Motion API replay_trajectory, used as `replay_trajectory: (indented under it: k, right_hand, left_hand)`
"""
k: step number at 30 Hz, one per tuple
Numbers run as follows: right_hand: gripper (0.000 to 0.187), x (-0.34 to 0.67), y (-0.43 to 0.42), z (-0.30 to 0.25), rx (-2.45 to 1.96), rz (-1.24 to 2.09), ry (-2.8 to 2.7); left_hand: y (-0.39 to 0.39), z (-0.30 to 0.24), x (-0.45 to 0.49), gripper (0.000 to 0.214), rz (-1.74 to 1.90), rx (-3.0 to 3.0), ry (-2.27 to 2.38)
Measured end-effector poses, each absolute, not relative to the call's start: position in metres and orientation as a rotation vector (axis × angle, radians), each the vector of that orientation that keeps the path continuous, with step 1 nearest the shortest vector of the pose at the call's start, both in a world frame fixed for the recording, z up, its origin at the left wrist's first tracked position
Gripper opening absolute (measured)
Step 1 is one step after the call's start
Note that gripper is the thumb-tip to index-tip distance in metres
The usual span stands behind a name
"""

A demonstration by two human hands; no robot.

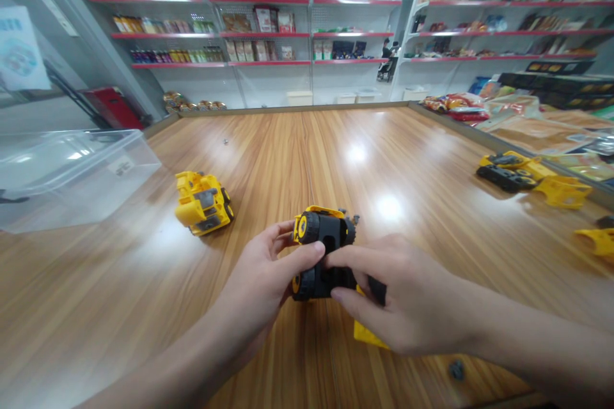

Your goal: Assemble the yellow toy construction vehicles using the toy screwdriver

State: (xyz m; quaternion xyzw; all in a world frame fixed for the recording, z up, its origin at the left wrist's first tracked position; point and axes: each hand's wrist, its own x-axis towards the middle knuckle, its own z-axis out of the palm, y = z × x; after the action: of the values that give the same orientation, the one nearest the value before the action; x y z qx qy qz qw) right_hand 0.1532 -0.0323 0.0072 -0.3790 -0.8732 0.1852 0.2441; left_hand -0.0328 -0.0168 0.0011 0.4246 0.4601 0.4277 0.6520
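My left hand [273, 262] grips a yellow and black toy truck [330, 230] by its left side, thumb on the dark underside. The toy is turned so its underside and black wheels with yellow hubs face me. My right hand [393, 287] reaches in from the right, its index finger and thumb at the middle of the underside. Whether those fingers pinch a small part I cannot make out. A yellow piece [368, 329] shows partly behind my right hand. Small grey pieces [456, 369] lie on the table below my right wrist.
On the wooden table [268, 147], another yellow toy truck [204, 202] stands left, near a clear plastic bin [119, 172]. To the right lie a yellow tracked toy vehicle [513, 170] and a yellow toy part [595, 241]. Packaged goods [460, 105] border the right edge. Stocked shelves [263, 35] line the back.
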Motion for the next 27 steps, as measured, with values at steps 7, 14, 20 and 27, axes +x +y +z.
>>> replay_trajectory:
  k: [7,14,20,27]
  right_hand:
    - [0.009,0.153,-0.032,0.01,-1.202,0.549,-2.427]
    - [0.003,0.154,-0.028,0.001,-1.095,0.552,-2.327]
    - [0.007,0.153,-0.029,0.003,-0.986,0.597,-2.109]
    - [0.01,0.153,-0.029,0.005,-0.922,0.55,-2.009]
  left_hand:
    - [-0.016,-0.004,-0.035,0.058,0.962,1.072,1.087]
    - [-0.012,-0.008,-0.039,0.056,0.932,1.059,1.051]
    - [-0.015,-0.002,-0.034,0.047,0.93,0.919,0.955]
    - [-0.019,-0.003,-0.033,0.051,0.865,0.942,0.989]
